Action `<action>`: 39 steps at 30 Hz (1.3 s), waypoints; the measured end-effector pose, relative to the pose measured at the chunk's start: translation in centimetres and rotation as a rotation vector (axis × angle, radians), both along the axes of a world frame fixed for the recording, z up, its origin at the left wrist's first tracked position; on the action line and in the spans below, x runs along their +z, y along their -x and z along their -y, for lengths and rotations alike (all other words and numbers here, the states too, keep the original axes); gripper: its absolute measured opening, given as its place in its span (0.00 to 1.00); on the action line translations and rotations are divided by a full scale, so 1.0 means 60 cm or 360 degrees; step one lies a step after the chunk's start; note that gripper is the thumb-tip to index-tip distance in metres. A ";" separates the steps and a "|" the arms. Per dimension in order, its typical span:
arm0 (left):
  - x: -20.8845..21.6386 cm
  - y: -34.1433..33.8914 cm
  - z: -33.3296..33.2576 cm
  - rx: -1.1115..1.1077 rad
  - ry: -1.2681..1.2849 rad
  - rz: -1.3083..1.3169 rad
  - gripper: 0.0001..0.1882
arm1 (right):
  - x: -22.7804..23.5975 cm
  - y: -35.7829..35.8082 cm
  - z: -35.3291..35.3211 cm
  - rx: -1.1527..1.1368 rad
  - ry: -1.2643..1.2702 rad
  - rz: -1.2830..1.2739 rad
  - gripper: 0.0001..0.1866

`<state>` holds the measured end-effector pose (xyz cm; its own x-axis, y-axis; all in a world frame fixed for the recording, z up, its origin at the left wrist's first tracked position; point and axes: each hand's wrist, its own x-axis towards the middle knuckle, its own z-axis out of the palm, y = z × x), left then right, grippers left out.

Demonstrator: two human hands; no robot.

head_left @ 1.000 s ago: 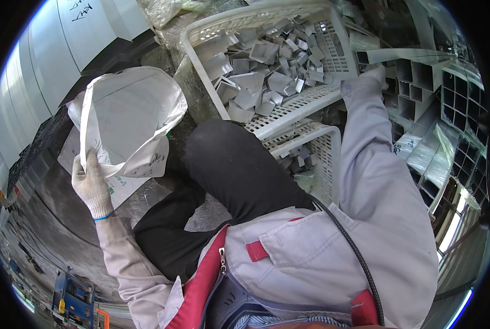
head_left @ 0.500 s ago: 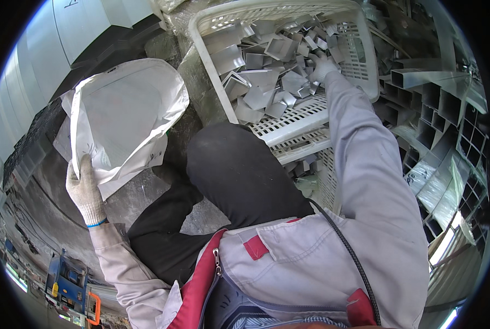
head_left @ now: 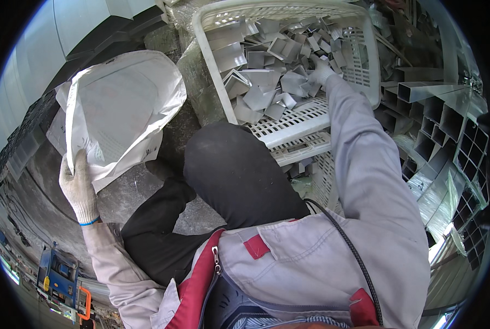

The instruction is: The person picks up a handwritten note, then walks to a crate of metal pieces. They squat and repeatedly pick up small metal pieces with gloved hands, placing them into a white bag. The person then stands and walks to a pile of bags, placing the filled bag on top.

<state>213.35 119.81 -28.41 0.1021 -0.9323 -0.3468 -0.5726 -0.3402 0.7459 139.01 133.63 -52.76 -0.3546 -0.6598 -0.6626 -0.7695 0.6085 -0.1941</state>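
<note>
I take the large white basket as the landmark for all places. To the left of it, the white bag stands with its mouth wide open. The left hand, in a pale knitted glove, is grasping the bag's rim on the side farther from the basket, with the thumb and fingers closed over the edge.

The right hand is inside the basket, toward its right side, and its fingers are among the metal pieces. It is small in the view and partly covered by the pieces, so I cannot tell whether it is clenched on one of them or only touching.

About the progress, I can judge only from how things lie. The opening of the bag is done, and the right hand is already at the heap. In the basket there remain many cut pieces, thickly piled over most of its floor, therefore much seems to be left there. The bottom of the bag is not clear to me, so I cannot say how much it contains.

Just below the basket, a second basket shows partly, with more pieces inside. The person's knee is near its front left corner, and square tubes are stacked to its right.
</note>
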 end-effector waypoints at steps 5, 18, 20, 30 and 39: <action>0.000 -0.006 -0.002 0.0013 -0.0014 -0.0068 0.17 | -0.015 0.017 -0.015 -0.0282 -0.0046 0.0270 0.44; 0.056 0.018 -0.004 0.0085 0.0179 -0.0227 0.14 | 0.163 -0.008 -0.020 -0.1429 0.0618 0.0679 0.19; 0.071 0.028 -0.002 0.0160 0.0180 -0.0368 0.12 | 0.206 -0.018 -0.028 -0.1572 0.0806 0.0773 0.19; 0.091 0.106 -0.031 -0.0034 0.0237 -0.0559 0.17 | 0.274 -0.222 0.014 -0.1183 0.1109 0.2422 0.28; 0.092 0.117 -0.029 -0.0062 0.0312 -0.0570 0.17 | 0.340 -0.438 0.130 -0.0953 0.0852 0.2561 0.18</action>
